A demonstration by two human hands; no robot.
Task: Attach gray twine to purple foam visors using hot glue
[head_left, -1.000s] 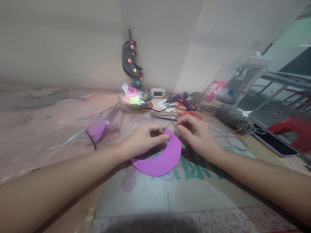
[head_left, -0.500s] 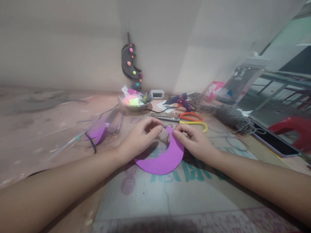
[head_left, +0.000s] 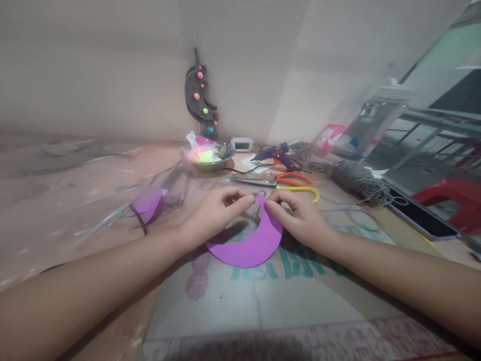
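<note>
A purple crescent [head_left: 250, 248], cut from a flat sheet, is held just over the printed cardboard. My right hand [head_left: 300, 213] pinches its outer edge close to the upper tip. At that tip, my left hand [head_left: 221, 208] has thumb and forefinger closed on a short bit of dark grey yarn [head_left: 262, 193], which loops out behind the crescent. The fingertips partly hide how the yarn meets the tip. Just beyond both hands lie scissors [head_left: 296, 188] with one orange and one yellow handle.
Behind stand a glass bowl [head_left: 210, 165] of bright pieces, a small white clock [head_left: 241, 145] and a glue gun [head_left: 274, 153]. Grey yarn [head_left: 356, 183] and a phone [head_left: 424, 213] lie right. Purple scraps [head_left: 148, 203] lie left. A decorated grey crescent [head_left: 197, 93] hangs on the wall.
The view has shifted slightly. Both hands keep their pinch near the crescent's upper tip, with the left fingertips a little closer to it.
</note>
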